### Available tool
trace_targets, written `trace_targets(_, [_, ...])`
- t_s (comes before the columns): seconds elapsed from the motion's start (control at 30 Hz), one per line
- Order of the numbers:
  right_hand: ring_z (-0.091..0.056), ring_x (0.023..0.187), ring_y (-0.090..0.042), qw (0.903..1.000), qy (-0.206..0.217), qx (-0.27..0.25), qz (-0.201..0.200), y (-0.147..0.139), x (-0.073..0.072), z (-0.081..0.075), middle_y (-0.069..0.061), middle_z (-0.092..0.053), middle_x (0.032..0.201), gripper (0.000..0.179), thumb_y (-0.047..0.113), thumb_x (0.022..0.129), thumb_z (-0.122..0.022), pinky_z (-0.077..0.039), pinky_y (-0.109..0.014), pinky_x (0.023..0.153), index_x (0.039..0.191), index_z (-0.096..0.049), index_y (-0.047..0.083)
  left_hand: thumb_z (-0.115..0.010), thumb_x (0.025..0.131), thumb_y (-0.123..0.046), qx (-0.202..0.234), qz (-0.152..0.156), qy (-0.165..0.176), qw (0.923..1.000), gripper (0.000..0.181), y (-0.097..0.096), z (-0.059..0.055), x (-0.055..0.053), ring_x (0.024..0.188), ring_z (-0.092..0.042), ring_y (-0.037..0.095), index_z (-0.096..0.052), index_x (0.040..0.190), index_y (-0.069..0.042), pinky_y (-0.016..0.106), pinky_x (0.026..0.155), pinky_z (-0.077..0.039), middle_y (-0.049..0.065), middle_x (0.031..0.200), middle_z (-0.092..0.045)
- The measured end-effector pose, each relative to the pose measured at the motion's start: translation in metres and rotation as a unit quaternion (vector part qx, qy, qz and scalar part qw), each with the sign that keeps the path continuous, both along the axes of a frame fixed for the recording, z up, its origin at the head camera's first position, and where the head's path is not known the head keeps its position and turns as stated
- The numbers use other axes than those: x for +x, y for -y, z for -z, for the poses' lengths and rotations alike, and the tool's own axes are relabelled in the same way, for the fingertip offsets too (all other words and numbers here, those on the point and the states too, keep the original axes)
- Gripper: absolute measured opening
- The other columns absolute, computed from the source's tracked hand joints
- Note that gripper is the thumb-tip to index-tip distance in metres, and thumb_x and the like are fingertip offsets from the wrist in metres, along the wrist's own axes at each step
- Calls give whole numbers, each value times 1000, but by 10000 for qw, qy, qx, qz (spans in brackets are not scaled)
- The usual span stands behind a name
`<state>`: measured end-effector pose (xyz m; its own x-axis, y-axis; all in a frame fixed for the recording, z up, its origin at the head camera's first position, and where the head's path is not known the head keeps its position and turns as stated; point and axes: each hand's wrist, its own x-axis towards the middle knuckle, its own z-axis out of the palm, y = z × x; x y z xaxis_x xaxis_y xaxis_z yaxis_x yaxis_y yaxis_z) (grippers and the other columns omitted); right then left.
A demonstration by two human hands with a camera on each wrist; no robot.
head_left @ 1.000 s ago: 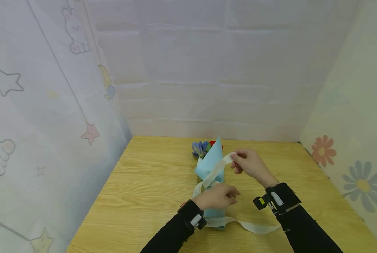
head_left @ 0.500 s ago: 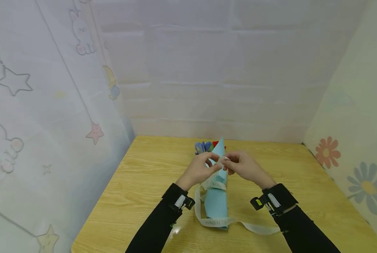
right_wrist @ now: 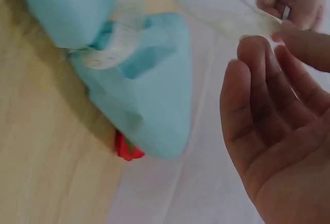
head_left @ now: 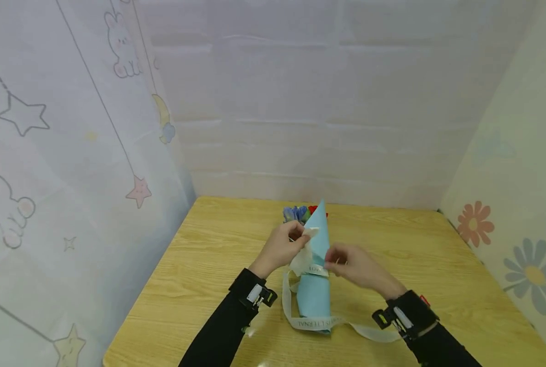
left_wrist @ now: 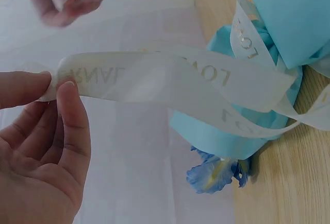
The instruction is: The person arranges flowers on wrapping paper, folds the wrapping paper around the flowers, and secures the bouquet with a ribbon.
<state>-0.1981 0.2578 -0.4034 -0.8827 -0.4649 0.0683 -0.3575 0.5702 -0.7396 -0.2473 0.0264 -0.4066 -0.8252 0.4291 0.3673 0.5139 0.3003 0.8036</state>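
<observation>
A bouquet in light blue wrapping paper (head_left: pixel 313 298) lies on the table, with blue flowers (head_left: pixel 294 213) and a red flower (right_wrist: pixel 129 147) at its far end. White ribbon (left_wrist: pixel 129 77) printed with gold letters circles the bouquet's waist. My left hand (head_left: pixel 279 247) pinches a folded loop of this ribbon between thumb and fingers, raised above the wrap. To the right of the bouquet, my right hand (head_left: pixel 355 265) has loosely bent fingers (right_wrist: pixel 252 74) and holds nothing. It shows blurred beyond the ribbon in the left wrist view.
A long ribbon tail (head_left: pixel 369 332) crosses the wrap's near end and trails right over the wooden table (head_left: pixel 218 265). Pale patterned sheets hang behind the table (head_left: pixel 319 153) and along both sides.
My left hand has risen from over the wrap and taken the ribbon beside my right hand. My right hand has let go and moved down, slightly right.
</observation>
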Motion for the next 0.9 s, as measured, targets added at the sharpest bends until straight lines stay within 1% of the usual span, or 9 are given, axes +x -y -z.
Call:
trace_targets(0.1, [-56, 74, -11, 9953, 161, 792, -529, 6, 21, 28, 5, -62, 88, 20, 29, 89, -81, -47, -26, 63, 95, -69, 15, -65, 101, -15, 51, -69, 34, 10000, 6, 6, 1, -1, 80, -64, 10, -68, 100, -10, 27, 69, -53, -1, 88, -68])
trace_targets(0.2, [-51, 75, -6, 9880, 170, 1215, -939, 14, 35, 50, 10, -58, 89, 22, 30, 83, -86, -46, -26, 65, 90, -69, 18, -65, 101, -15, 94, -53, -16, 9999, 6, 8, 1, -2, 81, -64, 10, -68, 100, -9, 27, 70, -53, 0, 89, -68])
trace_targets(0.3, [-48, 73, -2, 9854, 51, 1326, -1064, 16, 40, 60, 13, -54, 84, 18, 22, 84, -85, -45, -24, 64, 83, -66, 22, -65, 101, -14, 151, 26, -31, 9999, 7, 8, 1, -2, 80, -65, 11, -68, 100, -8, 27, 70, -54, 2, 88, -69])
trace_targets(0.37, [-48, 69, -3, 9874, 91, 1173, -1054, 14, 38, 59, 13, -54, 80, 18, 17, 89, -80, -44, -23, 61, 81, -65, 22, -66, 101, -14, 168, 33, 20, 9999, 7, 9, 2, -1, 80, -65, 10, -68, 100, -8, 27, 70, -54, 1, 88, -69])
trace_targets(0.43, [-49, 67, -4, 9915, 173, 917, -906, 9, 33, 54, 11, -57, 80, 16, 16, 94, -75, -43, -23, 58, 84, -64, 20, -65, 101, -14, 169, 16, 68, 9998, 7, 9, 2, 0, 80, -65, 10, -68, 100, -8, 27, 71, -54, 1, 87, -69])
trace_targets(0.53, [-52, 59, -8, 9973, 306, 548, -392, -5, 23, 42, 3, -62, 81, 12, 17, 99, -69, -45, -24, 52, 88, -62, 16, -65, 101, -15, 164, -21, 104, 9998, 7, 10, 4, 0, 81, -65, 11, -68, 101, -8, 28, 72, -53, 1, 87, -69])
trace_targets(0.63, [-54, 52, -12, 9982, 387, 401, 206, -27, 17, 38, -5, -61, 79, 11, 13, 100, -66, -45, -26, 46, 91, -60, 10, -65, 101, -15, 162, -71, 76, 9998, 7, 13, 6, 0, 81, -65, 12, -68, 100, -9, 29, 73, -53, 2, 88, -69])
trace_targets(0.77, [-49, 47, -12, 9934, 719, 637, 630, -59, 16, 51, -7, -55, 68, 12, 5, 97, -66, -40, -24, 44, 89, -58, 6, -65, 101, -14, 153, -149, 39, 9998, 6, 16, 8, -2, 82, -64, 13, -67, 100, -8, 29, 73, -54, 2, 90, -70])
trace_targets(0.9, [-44, 47, -11, 9871, 1001, 1029, 706, -80, 17, 75, -2, -52, 63, 13, 4, 93, -68, -35, -24, 45, 85, -58, 7, -66, 101, -14, 114, -165, -15, 9998, 6, 19, 10, -3, 82, -64, 14, -67, 100, -9, 29, 73, -53, 2, 91, -70])
